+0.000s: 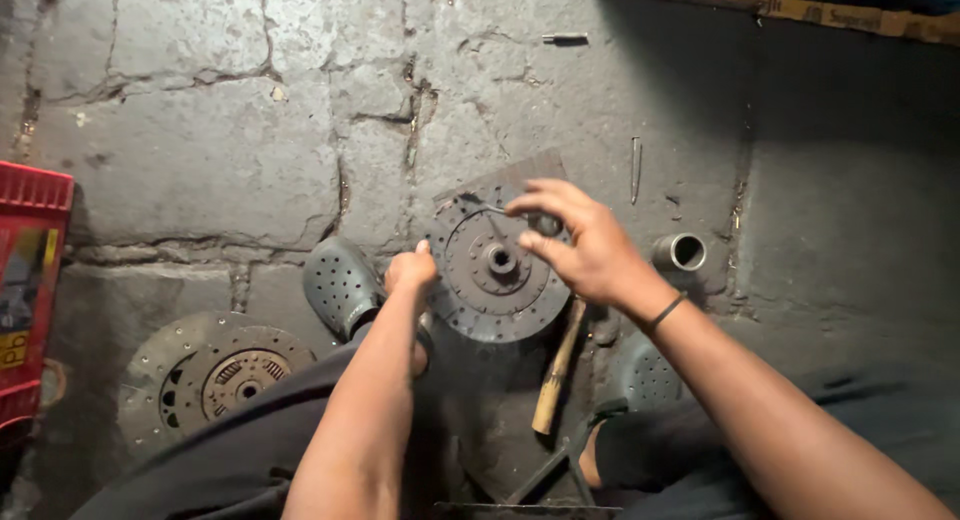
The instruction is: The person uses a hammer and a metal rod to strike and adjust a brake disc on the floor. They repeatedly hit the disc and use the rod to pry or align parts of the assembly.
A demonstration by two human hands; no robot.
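Note:
A round dark clutch disc [480, 285] with a raised centre hub lies on a flat metal plate [520, 175] on the stone floor. My left hand [410, 270] grips the disc's left rim. My right hand [575, 240] hovers over the disc's upper right part, fingers pinched on a small dark round part [546, 224]. A wooden-handled hammer [558, 365] lies just below the disc, partly under my right wrist.
A second clutch disc [205, 375] lies at the lower left. A red crate [30, 280] stands at the left edge. A short metal sleeve [680, 251] sits right of my hand. A thin punch [635, 168] and a small bolt [565, 39] lie farther back. Grey clogs [340, 285] flank the disc.

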